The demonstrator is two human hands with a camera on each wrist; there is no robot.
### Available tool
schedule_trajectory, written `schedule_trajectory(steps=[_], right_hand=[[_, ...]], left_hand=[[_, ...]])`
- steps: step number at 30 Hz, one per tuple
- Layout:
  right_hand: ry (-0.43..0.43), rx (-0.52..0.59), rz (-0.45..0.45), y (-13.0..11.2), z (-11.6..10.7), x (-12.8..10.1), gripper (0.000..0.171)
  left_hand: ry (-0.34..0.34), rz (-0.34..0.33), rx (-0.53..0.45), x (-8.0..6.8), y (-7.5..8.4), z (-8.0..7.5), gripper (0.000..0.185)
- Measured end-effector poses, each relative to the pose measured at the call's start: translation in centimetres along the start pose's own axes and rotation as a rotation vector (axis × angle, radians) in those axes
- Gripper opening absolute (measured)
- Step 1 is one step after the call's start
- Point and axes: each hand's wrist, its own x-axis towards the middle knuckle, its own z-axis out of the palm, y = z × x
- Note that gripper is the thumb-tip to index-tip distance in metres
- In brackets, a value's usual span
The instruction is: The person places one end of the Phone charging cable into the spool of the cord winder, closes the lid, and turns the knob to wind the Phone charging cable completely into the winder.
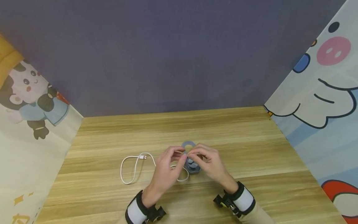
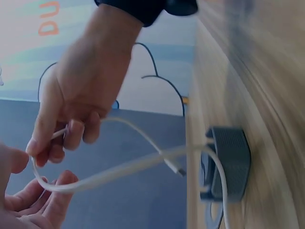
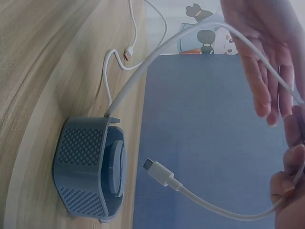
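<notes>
In the head view, my right hand [image 1: 211, 161] pinches a white USB cable [image 1: 122, 169] between thumb and fingertips. Facing it is my left hand [image 1: 167, 169], thumb and fingers apart, with the cable running past its fingers in the left wrist view. From the right hand [image 3: 290, 167] a short end hangs free, tipped with a small USB-C type plug [image 3: 162, 174]. Under the hands stands a grey-blue hexagonal case [image 3: 81, 148] with textured sides and a round core [image 3: 116, 167] inside. The cable runs down at this case's edge; whether it is fixed there, I cannot tell.
On the wooden table [image 1: 106, 133], the cable's other end lies in a loop at the left, with a larger USB plug [image 1: 143, 157]. A flat grey ring [image 1: 188, 143] shows beyond the case. A dark panel [image 1: 173, 56] stands behind, printed panels at both sides.
</notes>
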Motion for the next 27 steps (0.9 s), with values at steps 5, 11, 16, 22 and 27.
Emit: schedule_trajectory(steps=[5,11,16,22,27], right_hand=[[-0.004,-0.016,-0.047,0.0,0.2,0.1,0.019],[-0.014,-0.036,-0.083,0.4,0.4,0.2,0.013],[-0.026,-0.074,-0.111,0.6,0.4,0.2,0.019],[-0.055,-0.138,-0.150,0.8,0.0,0.4,0.022],[-0.094,-0.138,-0.161,1.0,-0.2,0.3,0.017]], left_hand=[[-0.063,-0.204,-0.201,0.1,0.5,-0.1,0.025],[-0.139,-0.477,-0.331,0.6,0.8,-0.7,0.033],[-0.185,-0.564,-0.359,0.8,0.8,-1.1,0.037],[-0.191,-0.488,-0.194,1.0,1.0,-1.5,0.030],[-0.150,-0.369,-0.021,1.0,0.7,-1.6,0.018]])
